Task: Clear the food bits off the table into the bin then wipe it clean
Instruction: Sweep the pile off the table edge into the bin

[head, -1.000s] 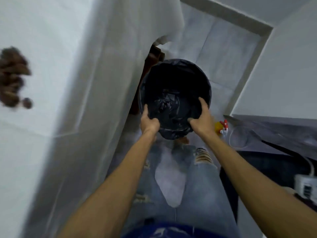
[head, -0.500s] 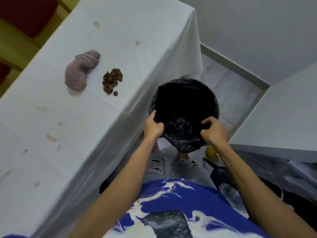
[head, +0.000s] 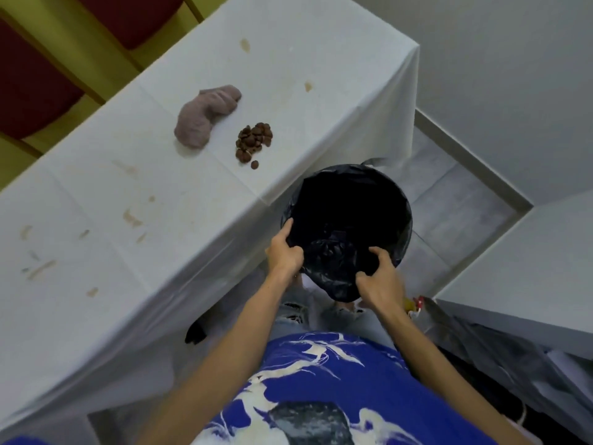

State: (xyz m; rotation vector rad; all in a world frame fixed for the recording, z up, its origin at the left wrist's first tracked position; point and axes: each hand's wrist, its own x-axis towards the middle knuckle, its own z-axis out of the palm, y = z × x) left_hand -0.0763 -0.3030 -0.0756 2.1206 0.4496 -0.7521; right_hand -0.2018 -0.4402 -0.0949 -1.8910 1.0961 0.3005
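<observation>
Gripping the near rim of the bin [head: 406, 226] (black-lined, dark inside) with left hand [head: 284, 253] and right hand [head: 382, 282], fingers of both curled over the edge, just right of the table [head: 144, 187] and perhaps touching its draped side, with food bits [head: 253, 141] heaped farther left on top, beside a cloth [head: 203, 120].

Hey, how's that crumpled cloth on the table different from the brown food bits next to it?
The cloth is one crumpled mauve piece; the food bits are many small dark brown pieces in a loose pile. The cloth is clearly larger than the pile. The food bits lie nearer the bin; the cloth lies farther in. Both rest on the white tablecloth, apart, and neither is being touched.
</observation>
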